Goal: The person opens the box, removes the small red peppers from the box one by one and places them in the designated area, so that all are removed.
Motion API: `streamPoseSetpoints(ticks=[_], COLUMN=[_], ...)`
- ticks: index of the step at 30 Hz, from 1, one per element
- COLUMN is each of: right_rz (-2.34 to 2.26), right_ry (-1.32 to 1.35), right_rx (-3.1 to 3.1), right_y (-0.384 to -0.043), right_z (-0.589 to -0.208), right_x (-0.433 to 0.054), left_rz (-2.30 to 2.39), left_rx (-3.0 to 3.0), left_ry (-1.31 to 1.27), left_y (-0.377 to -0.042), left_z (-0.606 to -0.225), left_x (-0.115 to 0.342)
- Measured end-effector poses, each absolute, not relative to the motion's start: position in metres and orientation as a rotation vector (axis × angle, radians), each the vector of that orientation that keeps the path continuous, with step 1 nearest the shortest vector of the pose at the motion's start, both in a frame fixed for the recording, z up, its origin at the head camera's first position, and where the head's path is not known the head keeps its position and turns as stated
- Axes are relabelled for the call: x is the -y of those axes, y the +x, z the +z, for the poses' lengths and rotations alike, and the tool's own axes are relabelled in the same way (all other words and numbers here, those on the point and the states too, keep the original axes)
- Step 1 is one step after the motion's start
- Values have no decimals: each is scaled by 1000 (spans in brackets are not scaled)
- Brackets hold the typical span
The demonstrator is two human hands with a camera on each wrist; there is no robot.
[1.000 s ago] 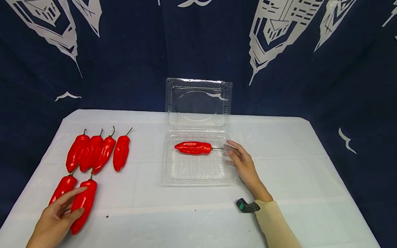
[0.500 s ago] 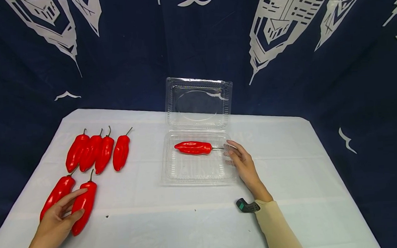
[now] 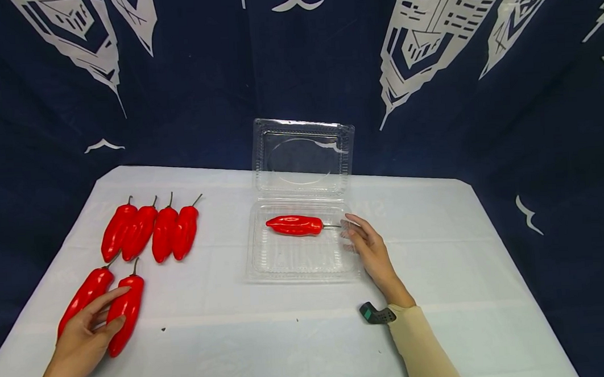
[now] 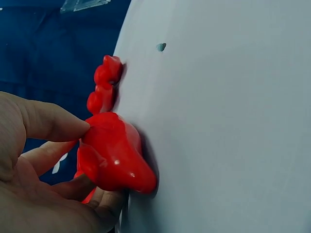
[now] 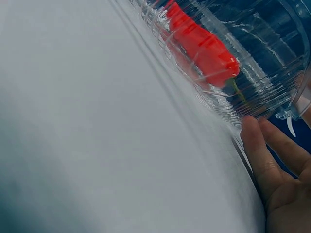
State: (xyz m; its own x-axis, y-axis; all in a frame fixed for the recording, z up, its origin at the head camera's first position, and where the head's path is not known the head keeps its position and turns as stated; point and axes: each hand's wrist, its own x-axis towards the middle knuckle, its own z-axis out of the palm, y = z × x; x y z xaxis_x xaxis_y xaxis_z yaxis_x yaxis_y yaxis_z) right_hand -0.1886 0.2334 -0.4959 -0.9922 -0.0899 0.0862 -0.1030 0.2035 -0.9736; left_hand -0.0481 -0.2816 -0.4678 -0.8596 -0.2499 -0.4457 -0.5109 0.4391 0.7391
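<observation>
My left hand [image 3: 86, 336] pinches a red chili pepper [image 3: 128, 311] between thumb and fingers at the table's front left. In the left wrist view, the thumb lies on one side of that pepper [image 4: 116, 155], whose tip points towards the camera. Beside it is another red pepper [image 3: 89, 293], partly behind the hand. On the right, my right hand [image 3: 372, 256] rests at the side of a clear plastic clamshell box [image 3: 301, 262], fingertips touching its wall with fingers fairly straight. One red pepper [image 3: 296, 225] lies crosswise inside the box, stem towards the right hand.
Several red peppers [image 3: 114, 232] lie in a row at the back left, stems pointing away. The box's lid [image 3: 302, 154] stands up at the back. A dark wristband [image 3: 377, 314] sits by the right sleeve. A small dark speck [image 3: 163, 329] lies on the white table.
In the back row, the third pepper has straightened and now lies against the rightmost one. The pepper left of the held one has slid towards the front left. The right hand stays put.
</observation>
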Motion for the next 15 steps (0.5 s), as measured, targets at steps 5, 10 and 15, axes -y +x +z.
streamPoseSetpoints(ticks=[5, 10, 15], right_rz=[1965, 1957, 1958], right_ry=[196, 196, 203], right_rx=[2429, 2438, 2435], right_y=[-188, -188, -188], right_z=[-496, -496, -495], right_x=[-234, -233, -234], left_rz=[1373, 1343, 1323], left_rx=[-2436, -2501, -2563], left_ry=[-655, -626, -616], left_y=[-48, -48, -48], left_z=[-468, -468, -470], left_x=[281, 280, 280])
